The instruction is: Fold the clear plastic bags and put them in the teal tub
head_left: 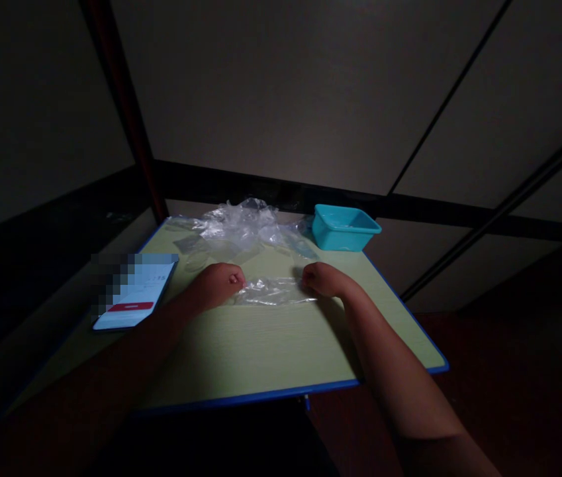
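A clear plastic bag (275, 291) is stretched flat between my two hands, low over the middle of the table. My left hand (218, 285) is closed on its left end, fingers curled in. At the opposite end my right hand (323, 279) pinches the bag, with its fingertips partly in shadow. Just beyond the hands lies a crumpled heap of clear plastic bags (245, 228), spread along the table's back edge.
The pale table (261, 358) has a blue rim. At its back right corner stands a turquoise plastic basket (343, 235). A lit phone or tablet (136, 291) lies at the left edge. Dark panelled walls (281, 93) rise close behind the table.
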A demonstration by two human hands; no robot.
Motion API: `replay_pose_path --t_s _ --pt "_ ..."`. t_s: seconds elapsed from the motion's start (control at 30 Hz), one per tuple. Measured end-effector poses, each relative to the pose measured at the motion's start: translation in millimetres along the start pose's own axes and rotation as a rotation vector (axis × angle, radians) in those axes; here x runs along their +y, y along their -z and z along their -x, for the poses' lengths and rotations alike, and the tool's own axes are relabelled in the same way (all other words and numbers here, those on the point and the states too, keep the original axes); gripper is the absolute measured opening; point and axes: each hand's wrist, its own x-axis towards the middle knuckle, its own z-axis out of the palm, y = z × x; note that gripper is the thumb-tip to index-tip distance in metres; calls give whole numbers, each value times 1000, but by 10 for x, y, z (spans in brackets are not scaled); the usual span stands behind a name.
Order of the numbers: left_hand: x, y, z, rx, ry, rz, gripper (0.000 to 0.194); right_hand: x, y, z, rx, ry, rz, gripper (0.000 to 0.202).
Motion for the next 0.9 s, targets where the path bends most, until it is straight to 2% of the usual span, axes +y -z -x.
replay_pose_path --t_s 0.47,0.9 --pt "16 -26 22 11 -86 -32 17 6 -3 -31 94 -27 67 22" --pt "-49 -67 2 64 -69 -185 14 7 -107 -102 150 -111 125 24"
